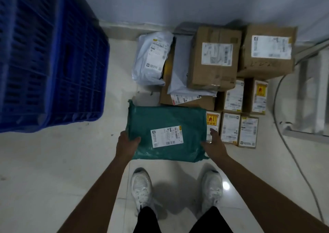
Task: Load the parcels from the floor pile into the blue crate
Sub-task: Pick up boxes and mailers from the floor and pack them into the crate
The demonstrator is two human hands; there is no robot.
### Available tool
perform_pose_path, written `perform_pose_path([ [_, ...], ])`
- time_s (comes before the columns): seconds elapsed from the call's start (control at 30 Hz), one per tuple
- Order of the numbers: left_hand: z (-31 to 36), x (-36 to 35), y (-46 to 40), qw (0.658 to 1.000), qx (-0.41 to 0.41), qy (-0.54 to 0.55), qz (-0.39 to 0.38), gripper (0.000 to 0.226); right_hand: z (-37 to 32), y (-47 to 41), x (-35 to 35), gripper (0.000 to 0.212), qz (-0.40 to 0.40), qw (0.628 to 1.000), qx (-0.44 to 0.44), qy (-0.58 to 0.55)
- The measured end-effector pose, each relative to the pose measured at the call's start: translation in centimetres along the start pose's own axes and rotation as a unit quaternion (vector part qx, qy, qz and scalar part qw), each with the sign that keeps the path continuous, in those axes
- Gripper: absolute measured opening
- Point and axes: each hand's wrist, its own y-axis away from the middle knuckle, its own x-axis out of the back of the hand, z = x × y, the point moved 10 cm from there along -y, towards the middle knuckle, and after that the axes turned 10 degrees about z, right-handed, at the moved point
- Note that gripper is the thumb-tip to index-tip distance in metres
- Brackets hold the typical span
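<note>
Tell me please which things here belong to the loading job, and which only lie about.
Job: green parcel held by left hand and right hand; blue crate; white mailer bag; two large cardboard boxes; small boxes.

Lying about: grey cable; white metal frame.

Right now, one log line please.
step: lifting green parcel | left hand and right hand: gripping its sides | blue crate: left

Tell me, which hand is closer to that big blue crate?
Left. The left hand grips the green parcel's crate-side edge; the right hand holds the far edge from the blue crate.
</note>
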Motion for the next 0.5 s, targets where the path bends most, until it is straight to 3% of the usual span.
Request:
perform_pose_path([
  [0.1,-2.6,-2.0,-4.2,1.0,0.017,0.007,0.014,0.064,1.8,-3.7,-1.8,0.074,0.021,0.999,-0.028,-0.009],
  [0.17,-4.7,-3.2,-6.2,0.999,0.039,0.013,-0.007,0.066,2.8,-5.3,-3.1,0.059,0.017,0.999,-0.026,0.017],
  [0.3,-8.4,-3.1,-6.7,0.997,0.027,-0.059,-0.038,0.04,3.6,-5.7,-3.7,0.03,0.019,0.999,-0.029,0.027],
  [0.4,-10.6,-0.7,-3.6,0.997,0.041,-0.053,-0.029,0.016,3.7,-3.7,-1.6,0.028,0.033,0.999,-0.037,-0.008],
  [0.5,-12.4,3.1,1.0,0.996,0.084,0.008,0.001,0.01,2.3,0.0,0.5,0.026,0.032,0.998,-0.029,-0.046],
])
